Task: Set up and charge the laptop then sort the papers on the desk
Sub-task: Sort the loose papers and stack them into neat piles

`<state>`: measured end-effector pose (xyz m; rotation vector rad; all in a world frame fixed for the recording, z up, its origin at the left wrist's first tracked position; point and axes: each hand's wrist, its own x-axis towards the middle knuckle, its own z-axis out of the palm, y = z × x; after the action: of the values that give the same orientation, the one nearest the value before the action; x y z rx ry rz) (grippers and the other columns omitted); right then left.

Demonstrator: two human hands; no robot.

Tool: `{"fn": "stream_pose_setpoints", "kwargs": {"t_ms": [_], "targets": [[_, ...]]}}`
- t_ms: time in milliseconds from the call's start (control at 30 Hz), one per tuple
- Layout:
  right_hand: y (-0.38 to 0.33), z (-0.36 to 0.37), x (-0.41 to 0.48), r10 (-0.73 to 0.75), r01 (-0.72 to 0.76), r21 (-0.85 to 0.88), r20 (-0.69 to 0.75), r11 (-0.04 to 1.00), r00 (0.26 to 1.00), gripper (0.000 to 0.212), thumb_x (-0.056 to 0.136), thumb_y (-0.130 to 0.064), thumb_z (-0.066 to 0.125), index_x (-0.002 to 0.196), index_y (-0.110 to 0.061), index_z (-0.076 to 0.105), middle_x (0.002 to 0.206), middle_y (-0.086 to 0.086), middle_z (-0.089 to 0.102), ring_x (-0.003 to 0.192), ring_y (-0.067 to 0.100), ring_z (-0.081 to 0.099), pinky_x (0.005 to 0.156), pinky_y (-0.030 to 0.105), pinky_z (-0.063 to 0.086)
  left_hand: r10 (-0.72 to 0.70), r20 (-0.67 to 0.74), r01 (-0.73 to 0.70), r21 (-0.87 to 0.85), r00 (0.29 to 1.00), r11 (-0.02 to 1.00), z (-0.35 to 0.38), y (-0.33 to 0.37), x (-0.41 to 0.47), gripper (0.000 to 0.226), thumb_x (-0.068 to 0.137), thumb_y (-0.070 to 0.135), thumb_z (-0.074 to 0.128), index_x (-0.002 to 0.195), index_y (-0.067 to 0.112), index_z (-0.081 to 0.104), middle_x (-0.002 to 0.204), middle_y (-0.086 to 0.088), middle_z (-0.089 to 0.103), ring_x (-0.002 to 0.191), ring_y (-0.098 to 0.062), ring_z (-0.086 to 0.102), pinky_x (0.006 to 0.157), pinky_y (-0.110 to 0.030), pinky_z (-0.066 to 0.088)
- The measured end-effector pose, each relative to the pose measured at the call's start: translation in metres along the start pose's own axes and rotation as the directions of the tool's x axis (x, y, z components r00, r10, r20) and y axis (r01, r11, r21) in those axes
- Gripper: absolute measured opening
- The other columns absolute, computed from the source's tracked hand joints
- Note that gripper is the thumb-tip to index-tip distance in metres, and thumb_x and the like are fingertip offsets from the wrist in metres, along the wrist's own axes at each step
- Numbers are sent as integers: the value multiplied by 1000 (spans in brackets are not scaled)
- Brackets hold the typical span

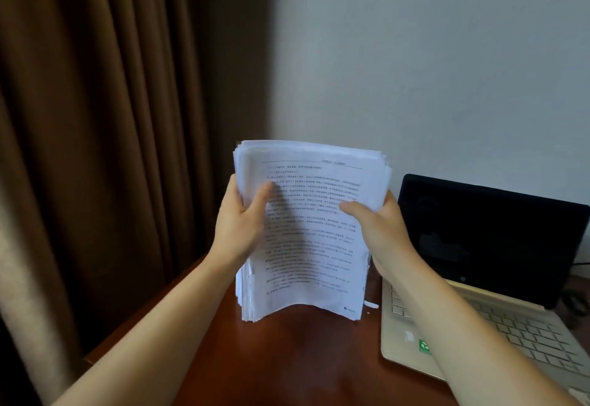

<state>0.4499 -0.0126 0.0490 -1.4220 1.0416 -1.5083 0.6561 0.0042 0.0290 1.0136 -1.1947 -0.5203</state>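
A: Entry one?
B: The left hand (pixel 238 230), bare. The left forearm (pixel 153 325), bare up to the lower left edge of the frame.
A: Entry two?
B: The right hand (pixel 380 233), bare. The right forearm (pixel 463 335), bare up to the lower right edge.
A: Shape?
B: Both forearms slim, smooth.

The papers (pixel 309 239) in the middle are white, covered with dense rows of small black print under a thin black rule near the top. At 9 o'clock the curtain (pixel 111 118) is dark brown in vertical folds, with a paler beige strip toward 8 o'clock. The wall (pixel 431 54) at 1 o'clock is plain pale grey. The counter (pixel 287 361) at 6 o'clock is glossy reddish brown. At 4 o'clock the laptop (pixel 485 236) has a black screen, a pale gold body and a green sticker (pixel 424 347).
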Motion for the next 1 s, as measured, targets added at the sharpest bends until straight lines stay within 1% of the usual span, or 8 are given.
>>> {"fn": "stream_pose_setpoints", "kwargs": {"t_ms": [133,267,400,467,533,567,667,1000], "targets": [[-10,11,-5,-104,98,-94,-58,991,993,33,89,-3,60,112,-26,57,105,-6,68,97,11,66,90,38,55,55,-64,-49,99,996,994,11,13,-4,15,105,31,51,118,29,59,103,14,67,95,0,65,74,-15,51],[-11,6,-11,-104,89,-116,-134,989,985,33,83,-10,68,111,-25,62,98,-10,72,90,8,69,86,41,58,40,-115,-40,6,993,999,8,20,-9,19,98,39,63,114,30,63,102,11,70,94,-9,69,78,-26,58],[-27,9,-11,-49,45,-21,-225,999,973,30,81,-53,69,93,-25,67,81,-14,72,79,6,69,83,38,57,-14,-262,-12,-98,965,995,9,43,-1,34,91,55,66,87,22,67,84,6,71,77,-14,67,74,-29,55],[-42,13,-10,13,-7,25,-271,1000,962,43,85,-65,58,77,-23,62,65,-16,63,67,6,61,74,31,48,-117,-329,69,-156,937,985,13,57,7,55,88,63,64,63,18,44,60,4,50,58,-15,46,61,-27,42],[-53,16,-8,85,-69,61,-307,996,948,54,88,-64,55,78,-11,62,80,-22,35,75,1,29,68,33,46,-223,-349,153,-215,910,964,16,64,16,65,82,64,66,63,12,32,61,1,35,62,-18,34,61,-31,34],[-58,17,-8,114,-95,74,-312,993,943,58,89,-59,56,82,-2,60,110,-11,47,105,7,41,64,32,46,-248,-350,172,-233,903,957,17,66,20,63,78,60,67,66,5,38,64,-1,36,65,-20,34,63,-33,34],[-64,18,-6,122,-101,85,-296,991,947,45,90,-43,55,63,-17,29,57,-3,24,64,8,20,49,30,22,-256,-366,198,-189,895,962,19,67,24,45,73,47,60,75,2,56,66,-4,41,66,-22,37,63,-38,37],[-62,12,1,132,-127,34,-287,991,949,34,92,-34,44,64,-18,31,56,-4,29,55,17,27,55,31,24,-184,-331,154,-115,926,981,15,75,18,40,99,29,40,83,28,77,85,11,69,89,-13,62,78,-36,51]]}}
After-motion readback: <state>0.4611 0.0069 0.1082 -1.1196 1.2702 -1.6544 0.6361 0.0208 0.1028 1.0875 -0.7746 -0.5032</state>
